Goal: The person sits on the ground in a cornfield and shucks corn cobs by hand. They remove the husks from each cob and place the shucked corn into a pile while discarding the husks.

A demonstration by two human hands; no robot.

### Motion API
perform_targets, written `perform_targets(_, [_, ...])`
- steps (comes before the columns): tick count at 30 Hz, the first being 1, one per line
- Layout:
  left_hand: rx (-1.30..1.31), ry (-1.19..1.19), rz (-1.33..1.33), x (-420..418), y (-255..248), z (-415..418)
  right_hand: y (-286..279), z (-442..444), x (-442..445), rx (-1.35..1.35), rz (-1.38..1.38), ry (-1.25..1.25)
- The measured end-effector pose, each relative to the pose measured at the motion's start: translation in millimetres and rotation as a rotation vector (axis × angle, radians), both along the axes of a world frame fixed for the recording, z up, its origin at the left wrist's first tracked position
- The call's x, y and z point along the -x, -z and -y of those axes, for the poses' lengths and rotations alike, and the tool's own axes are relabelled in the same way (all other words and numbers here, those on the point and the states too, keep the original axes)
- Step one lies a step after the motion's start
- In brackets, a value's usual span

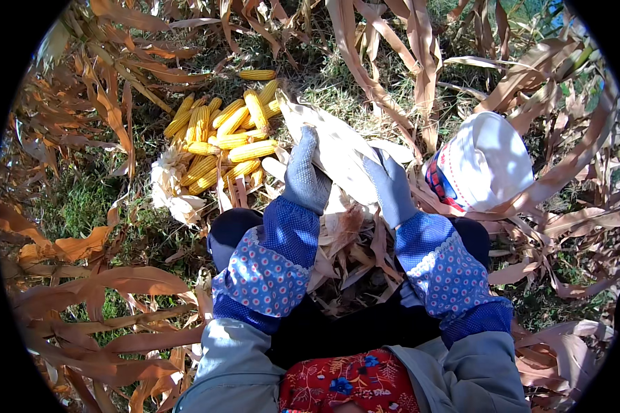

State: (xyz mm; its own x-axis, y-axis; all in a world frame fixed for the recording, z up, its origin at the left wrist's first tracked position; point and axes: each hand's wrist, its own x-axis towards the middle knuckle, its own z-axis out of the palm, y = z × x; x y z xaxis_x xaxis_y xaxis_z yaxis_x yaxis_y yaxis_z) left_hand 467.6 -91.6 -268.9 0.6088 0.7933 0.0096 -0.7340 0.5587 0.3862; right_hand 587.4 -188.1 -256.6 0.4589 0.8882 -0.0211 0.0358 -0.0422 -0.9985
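Note:
Between my two gloved hands lies a corn ear in its pale dry husk [336, 142], its tip pointing to the upper left. My left hand [307, 173], in a grey dotted work glove, grips the husk's left side with the thumb up along it. My right hand [391, 186], gloved alike, holds the lower right end; some of its fingers are hidden behind the husk. Just left of my left hand is a heap of bare yellow corn cobs [227, 137]. Loose husks and brown corn silk [350, 222] lie below my hands, between my knees.
A white plastic bucket [501, 160] with a red and blue print lies tilted at the right, a dry leaf across it. Peeled husks [168, 186] lie left of the heap. Dry corn stalks and leaves [382, 67] surround me, over grass [88, 206].

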Motion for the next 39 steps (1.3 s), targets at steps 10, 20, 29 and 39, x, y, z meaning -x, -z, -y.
perform_targets(10, [0.007,-0.085,-0.461,9.2,-17.7,-7.2,-6.4,1.0,-16.4,-0.334,0.910,0.142])
perform_targets(20, [-0.271,-0.169,-0.403,14.8,-23.4,7.5,14.6,-5.1,-31.3,-0.126,0.369,0.135])
perform_targets(29, [-0.687,-0.483,-0.739,6.4,1.1,-3.8,-12.2,-2.5,-37.1,-0.122,0.483,0.018])
perform_targets(39, [-0.212,-0.372,-0.457,9.5,-6.4,-4.0,-8.5,-0.9,-33.8,-0.086,0.084,-0.081])
